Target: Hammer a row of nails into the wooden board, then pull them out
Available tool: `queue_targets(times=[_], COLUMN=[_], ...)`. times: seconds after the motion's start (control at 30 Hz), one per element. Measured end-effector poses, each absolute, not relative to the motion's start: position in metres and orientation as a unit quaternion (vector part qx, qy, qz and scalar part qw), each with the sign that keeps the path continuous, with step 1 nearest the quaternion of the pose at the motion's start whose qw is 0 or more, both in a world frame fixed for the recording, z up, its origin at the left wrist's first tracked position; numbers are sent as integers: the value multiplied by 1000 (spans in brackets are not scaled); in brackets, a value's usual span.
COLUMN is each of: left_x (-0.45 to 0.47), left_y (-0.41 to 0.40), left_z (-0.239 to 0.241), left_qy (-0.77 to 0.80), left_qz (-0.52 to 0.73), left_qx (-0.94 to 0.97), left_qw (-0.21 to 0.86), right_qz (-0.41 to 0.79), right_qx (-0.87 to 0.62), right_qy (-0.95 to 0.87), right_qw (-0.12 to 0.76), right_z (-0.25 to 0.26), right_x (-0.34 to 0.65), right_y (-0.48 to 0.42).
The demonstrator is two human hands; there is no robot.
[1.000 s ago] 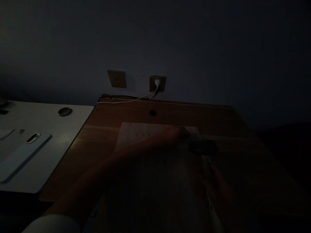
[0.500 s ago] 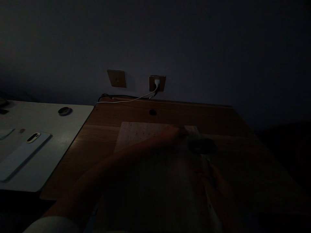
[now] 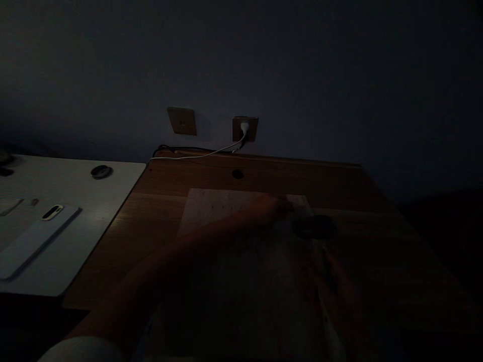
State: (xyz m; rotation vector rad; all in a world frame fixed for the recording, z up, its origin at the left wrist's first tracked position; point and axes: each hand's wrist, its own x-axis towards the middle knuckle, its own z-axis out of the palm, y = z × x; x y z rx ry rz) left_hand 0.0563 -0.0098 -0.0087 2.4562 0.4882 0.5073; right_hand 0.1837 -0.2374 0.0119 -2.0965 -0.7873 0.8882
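Note:
The scene is very dark. My left arm reaches from the lower left across a pale sheet (image 3: 222, 206) lying on a brown wooden desk (image 3: 158, 221). My left hand (image 3: 273, 207) rests at the sheet's far right part; its fingers are lost in shadow. Just right of it lies a dark oval object (image 3: 315, 226), close to the fingertips. My right hand (image 3: 334, 274) is a dim shape below that object, near the sheet's right edge. Whether it holds anything is hidden by the dark.
A white table (image 3: 75, 211) adjoins the desk on the left, with a flat pale case (image 3: 33, 239) and a small round dark item (image 3: 101, 172). On the wall are a switch plate (image 3: 182, 121) and a socket (image 3: 245, 128) with a white cable. A cable hole (image 3: 237, 174) sits in the desk.
Hardly anything differs. Both hands and the dark object stay in place; the view has only drifted slightly.

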Motion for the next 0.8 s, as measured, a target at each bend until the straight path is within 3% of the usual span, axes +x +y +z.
queue_targets(times=[0.23, 0.8], left_x=[56, 61], left_y=[-12, -10], left_z=[-2, -11], left_qy=[181, 235], left_qz=[175, 186], left_qx=[931, 889], left_qw=[266, 347], right_qz=[332, 285], right_qx=[-832, -829], right_qy=[-292, -323], right_qw=[336, 356], right_z=[13, 36], right_x=[183, 188], right_y=[-236, -204])
